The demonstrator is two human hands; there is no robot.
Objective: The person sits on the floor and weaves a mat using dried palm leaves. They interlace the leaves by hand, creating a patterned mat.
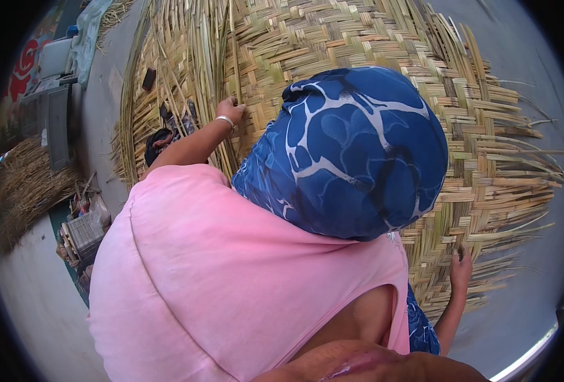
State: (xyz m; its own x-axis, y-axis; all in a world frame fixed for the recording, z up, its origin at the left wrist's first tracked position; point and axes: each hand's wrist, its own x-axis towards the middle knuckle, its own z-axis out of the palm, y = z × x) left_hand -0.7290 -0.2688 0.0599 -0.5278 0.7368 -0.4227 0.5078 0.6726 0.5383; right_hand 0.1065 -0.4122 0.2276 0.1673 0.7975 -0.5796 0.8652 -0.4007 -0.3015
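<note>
Neither of my own hands is in view. A person in a pink garment (231, 274) and a blue patterned headscarf (358, 146) crouches right below me, back toward me, and fills the middle of the picture. That person's hand with a white bangle (231, 107) grips upright reed strips on a large woven reed mat (358, 38). Their other hand (461, 264) rests flat on the mat's frayed right edge (517, 191). A skin-coloured blur (358, 366) sits at the bottom edge.
Loose reed strips (192, 70) stand up from the mat's left part, near a small dark object (149, 77). A heap of dry straw (21, 184), a woven basket (84, 235) and clutter lie at the left on grey concrete floor (524, 305).
</note>
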